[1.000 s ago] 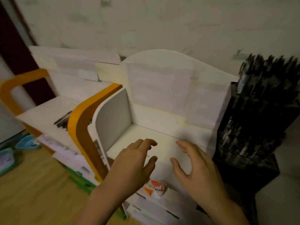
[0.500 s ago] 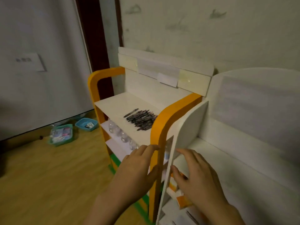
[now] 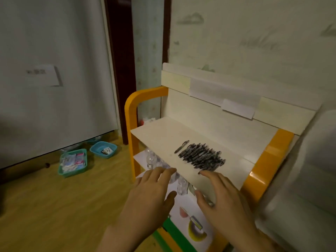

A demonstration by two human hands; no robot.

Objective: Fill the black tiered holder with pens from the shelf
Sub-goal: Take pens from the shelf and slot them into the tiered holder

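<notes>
As my view swings left off the black tiered holder, now out of frame, the pens [image 3: 201,157] come into sight heaped on the orange-sided shelf [image 3: 160,137], my left hand [image 3: 154,195] and right hand [image 3: 221,199] spread empty just short of them, lower-tier bottles too blurred to read.

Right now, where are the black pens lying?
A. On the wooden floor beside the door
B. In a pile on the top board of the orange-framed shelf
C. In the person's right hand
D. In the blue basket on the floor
B: the pile of pens lies on the top board of the shelf, beyond both empty hands, the left hand and the right hand.
</notes>
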